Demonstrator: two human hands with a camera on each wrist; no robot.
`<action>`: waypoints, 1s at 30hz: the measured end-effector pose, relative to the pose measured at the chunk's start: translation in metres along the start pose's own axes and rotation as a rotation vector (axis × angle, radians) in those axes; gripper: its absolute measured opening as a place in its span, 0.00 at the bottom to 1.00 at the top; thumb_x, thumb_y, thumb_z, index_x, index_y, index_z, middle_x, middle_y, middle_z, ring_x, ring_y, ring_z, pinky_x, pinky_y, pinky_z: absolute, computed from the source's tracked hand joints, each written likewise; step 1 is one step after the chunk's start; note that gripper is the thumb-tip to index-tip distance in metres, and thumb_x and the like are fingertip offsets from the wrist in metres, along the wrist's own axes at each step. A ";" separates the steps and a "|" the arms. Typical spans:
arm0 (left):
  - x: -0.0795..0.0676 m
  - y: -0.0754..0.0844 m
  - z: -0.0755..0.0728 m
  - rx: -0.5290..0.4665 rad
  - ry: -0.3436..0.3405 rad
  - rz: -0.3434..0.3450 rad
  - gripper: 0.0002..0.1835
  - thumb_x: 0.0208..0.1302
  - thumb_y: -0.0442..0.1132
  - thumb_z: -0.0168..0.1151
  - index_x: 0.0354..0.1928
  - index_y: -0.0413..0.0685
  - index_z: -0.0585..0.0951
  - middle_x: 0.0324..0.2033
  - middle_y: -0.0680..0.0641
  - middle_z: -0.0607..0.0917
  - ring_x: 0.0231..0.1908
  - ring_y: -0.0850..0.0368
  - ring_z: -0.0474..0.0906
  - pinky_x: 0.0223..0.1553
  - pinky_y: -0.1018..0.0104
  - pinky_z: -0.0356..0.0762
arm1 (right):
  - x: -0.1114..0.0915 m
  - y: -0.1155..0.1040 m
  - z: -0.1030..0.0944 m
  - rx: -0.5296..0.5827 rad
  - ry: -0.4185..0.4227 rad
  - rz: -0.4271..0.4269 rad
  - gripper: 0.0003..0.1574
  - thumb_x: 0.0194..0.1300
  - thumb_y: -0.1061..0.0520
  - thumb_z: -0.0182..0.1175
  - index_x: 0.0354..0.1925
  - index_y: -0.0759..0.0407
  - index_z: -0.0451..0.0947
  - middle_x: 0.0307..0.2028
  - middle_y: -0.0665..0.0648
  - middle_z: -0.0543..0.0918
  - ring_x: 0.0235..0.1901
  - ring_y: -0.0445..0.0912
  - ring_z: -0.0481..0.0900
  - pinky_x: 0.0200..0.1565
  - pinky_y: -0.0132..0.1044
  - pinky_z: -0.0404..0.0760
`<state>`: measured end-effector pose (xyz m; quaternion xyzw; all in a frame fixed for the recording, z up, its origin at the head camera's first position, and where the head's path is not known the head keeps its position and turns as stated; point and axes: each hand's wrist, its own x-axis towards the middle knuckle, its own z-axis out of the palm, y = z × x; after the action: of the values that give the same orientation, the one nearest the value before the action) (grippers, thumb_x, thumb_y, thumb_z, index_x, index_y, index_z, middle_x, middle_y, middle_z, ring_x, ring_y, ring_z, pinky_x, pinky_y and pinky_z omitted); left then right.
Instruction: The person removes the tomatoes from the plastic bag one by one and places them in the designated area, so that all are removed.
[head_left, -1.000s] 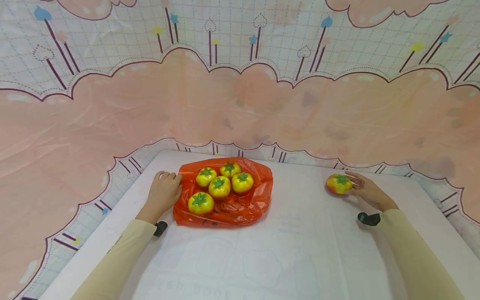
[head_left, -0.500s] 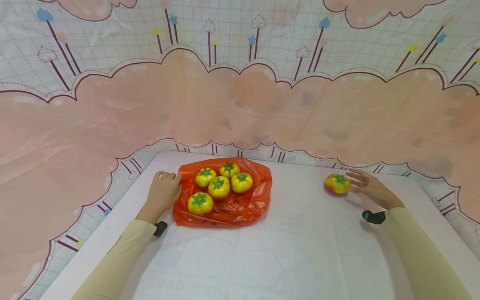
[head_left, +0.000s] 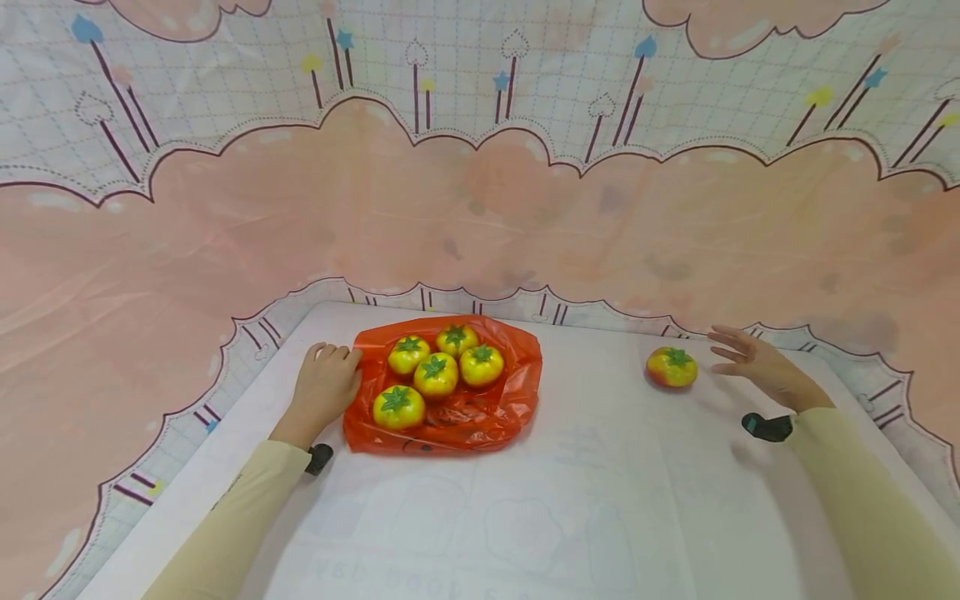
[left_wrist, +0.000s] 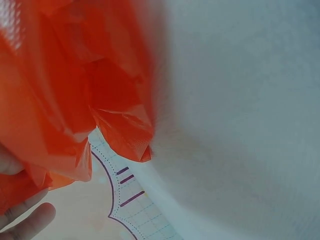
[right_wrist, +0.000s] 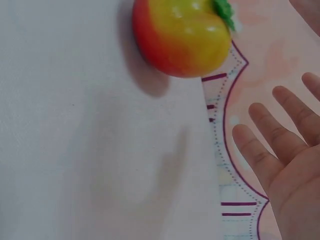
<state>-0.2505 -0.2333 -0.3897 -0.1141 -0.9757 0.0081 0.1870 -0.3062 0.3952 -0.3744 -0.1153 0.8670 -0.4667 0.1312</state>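
Observation:
In the head view my left hand holds the left edge of a red plastic bag that lies spread on the table. The left wrist view shows the crumpled bag between the thumb and fingers. Several yellow toy tomatoes with green star-shaped leaves rest on the bag. Another tomato, yellow and red, sits alone on the right of the table. My right hand is just right of it, fingers spread, holding nothing. The right wrist view has the tomato apart from the fingertips.
A white table with faint printed shapes spreads under everything. A cloth with pink cloud and candle-like prints hangs behind and along both sides. Black wrist devices sit at both cuffs.
My right hand has let go of the lone tomato and drawn back to the right, fingers opening. The tomato stays on the table. The left hand has kept its place at the bag.

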 end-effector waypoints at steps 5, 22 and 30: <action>0.000 0.001 -0.002 0.000 0.008 0.006 0.10 0.59 0.37 0.62 0.40 0.38 0.78 0.34 0.38 0.83 0.40 0.41 0.77 0.59 0.40 0.67 | -0.005 -0.009 -0.009 -0.042 0.008 -0.007 0.50 0.66 0.55 0.56 0.74 0.52 0.37 0.72 0.70 0.42 0.68 0.68 0.47 0.62 0.43 0.70; -0.001 0.000 -0.002 0.005 0.043 0.025 0.09 0.59 0.36 0.60 0.38 0.37 0.77 0.32 0.37 0.82 0.39 0.40 0.77 0.58 0.41 0.66 | -0.019 -0.045 -0.026 -0.099 -0.032 -0.215 0.42 0.69 0.60 0.51 0.73 0.46 0.44 0.69 0.38 0.57 0.52 0.15 0.63 0.47 0.16 0.72; -0.001 0.000 -0.004 0.003 0.040 0.022 0.09 0.58 0.36 0.61 0.39 0.37 0.77 0.32 0.37 0.82 0.39 0.41 0.76 0.58 0.41 0.66 | -0.021 -0.082 -0.022 -0.212 -0.025 -0.209 0.40 0.68 0.58 0.51 0.72 0.45 0.48 0.64 0.32 0.62 0.55 0.19 0.64 0.52 0.25 0.74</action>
<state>-0.2486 -0.2339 -0.3866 -0.1249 -0.9703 0.0096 0.2067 -0.2878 0.3755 -0.2916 -0.2238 0.8931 -0.3820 0.0796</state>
